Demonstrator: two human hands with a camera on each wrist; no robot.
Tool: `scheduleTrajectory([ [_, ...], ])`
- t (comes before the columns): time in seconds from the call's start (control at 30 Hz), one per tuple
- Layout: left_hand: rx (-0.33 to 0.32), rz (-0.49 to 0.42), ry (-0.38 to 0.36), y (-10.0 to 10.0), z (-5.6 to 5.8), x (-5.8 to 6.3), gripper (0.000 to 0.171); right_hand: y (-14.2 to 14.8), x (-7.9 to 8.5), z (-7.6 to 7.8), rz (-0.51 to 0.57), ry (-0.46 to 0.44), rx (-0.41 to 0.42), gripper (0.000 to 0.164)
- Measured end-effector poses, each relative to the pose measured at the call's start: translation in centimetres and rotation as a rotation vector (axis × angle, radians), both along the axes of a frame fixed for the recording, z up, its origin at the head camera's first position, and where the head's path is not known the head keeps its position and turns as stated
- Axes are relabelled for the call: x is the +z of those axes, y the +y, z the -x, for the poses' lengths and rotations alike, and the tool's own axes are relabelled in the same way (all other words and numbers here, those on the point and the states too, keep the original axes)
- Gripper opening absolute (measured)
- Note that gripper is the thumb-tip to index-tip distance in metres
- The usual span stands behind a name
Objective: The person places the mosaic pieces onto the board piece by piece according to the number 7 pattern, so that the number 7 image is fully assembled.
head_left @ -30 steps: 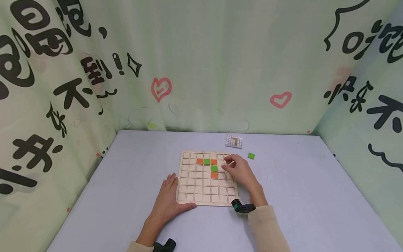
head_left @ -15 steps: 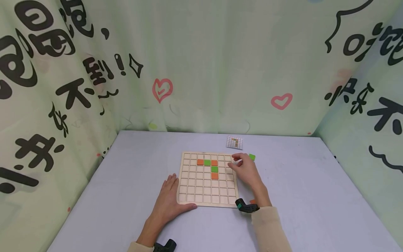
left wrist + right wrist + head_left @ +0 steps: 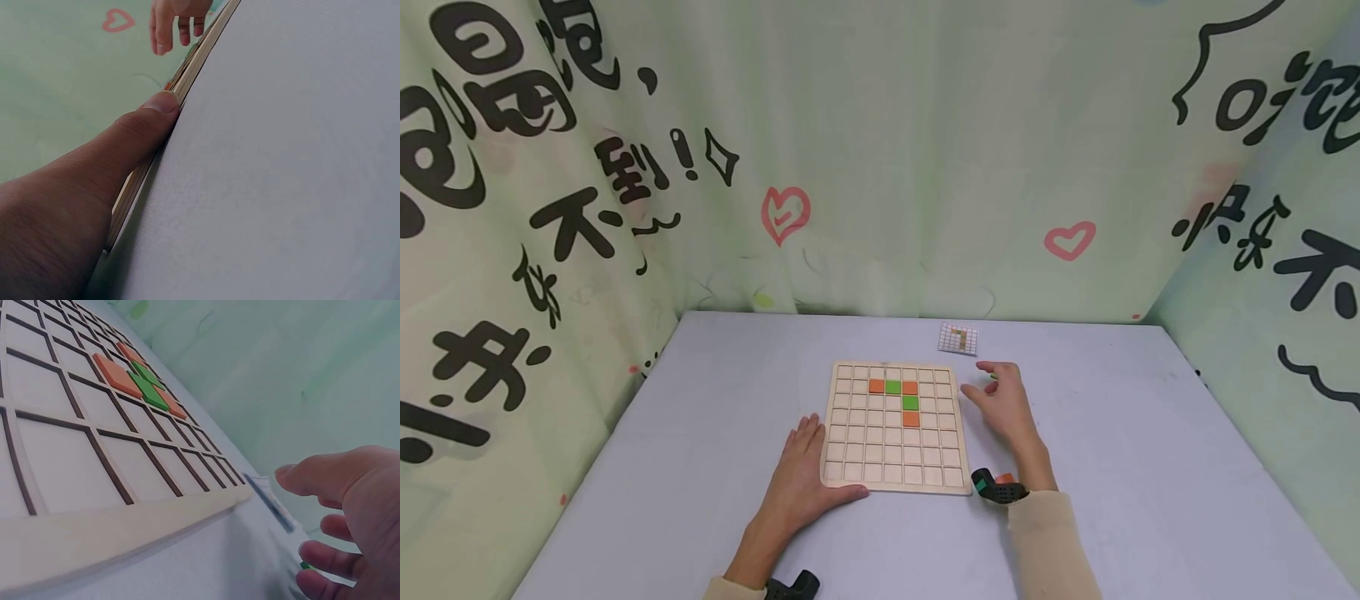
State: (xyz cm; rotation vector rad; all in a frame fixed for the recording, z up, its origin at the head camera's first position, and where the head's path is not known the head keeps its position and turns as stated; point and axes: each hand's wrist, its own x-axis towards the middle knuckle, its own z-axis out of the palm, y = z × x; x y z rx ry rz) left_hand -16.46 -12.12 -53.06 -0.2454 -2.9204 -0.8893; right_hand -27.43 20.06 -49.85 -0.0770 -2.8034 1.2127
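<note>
A wooden grid board (image 3: pixel 874 454) lies flat on the table with orange and green square tiles (image 3: pixel 911 403) set in its upper cells. My left hand (image 3: pixel 805 467) rests at the board's lower left corner, fingers straight along the left side, thumb against the near edge. Off the board's upper right side, my right hand (image 3: pixel 1006 400) reaches with thumb and fingers apart. A loose green tile (image 3: pixel 993 377) lies by its fingertips, mostly hidden. In the right wrist view, a sliver of that green tile (image 3: pixel 305 565) shows behind the fingers; I see nothing held.
Behind the board lies a small card (image 3: pixel 958 338) with a printed grid pattern. An orange piece (image 3: pixel 1005 478) shows beside the black band (image 3: pixel 1000 490) on my right wrist. Printed curtains (image 3: pixel 865 167) stand around the table (image 3: pixel 1150 467).
My right hand has moved right, from over the board's upper right cells to the loose green tile, partly covering it. The orange piece by the right wrist has come into view. My left hand stays put.
</note>
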Motion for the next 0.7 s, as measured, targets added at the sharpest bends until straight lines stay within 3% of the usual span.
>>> scheduleTrajectory([
  [0.7, 0.008, 0.001, -0.008, 0.0, -0.02, 0.05, 0.119, 0.87, -0.91, 0.69, -0.026, 0.006, -0.123, 0.061],
])
